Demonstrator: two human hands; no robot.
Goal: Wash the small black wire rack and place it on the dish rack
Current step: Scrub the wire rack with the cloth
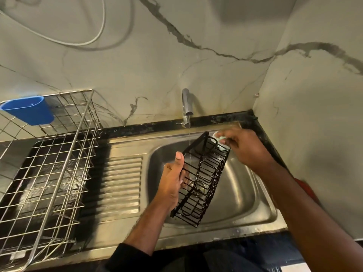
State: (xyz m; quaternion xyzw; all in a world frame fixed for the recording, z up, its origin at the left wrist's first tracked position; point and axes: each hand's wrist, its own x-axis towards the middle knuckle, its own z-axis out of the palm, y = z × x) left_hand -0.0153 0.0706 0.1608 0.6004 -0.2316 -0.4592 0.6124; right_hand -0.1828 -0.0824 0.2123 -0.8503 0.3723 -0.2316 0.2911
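Observation:
The small black wire rack [203, 179] hangs tilted over the steel sink basin [241, 195], its far end up near the tap. My left hand [172, 181] grips its left long edge, thumb up along the rim. My right hand [242, 146] holds a pale, foamy scrubber [221, 141] against the rack's far top corner. A thin stream of water falls from the tap [186, 107] just behind the rack. The steel dish rack [49, 173] stands on the counter to the left.
A blue plastic cup holder [29, 109] hangs on the dish rack's back left rim. The ribbed drainboard [121, 183] lies between dish rack and basin. Marble walls close in behind and at the right. A white cable loops on the back wall.

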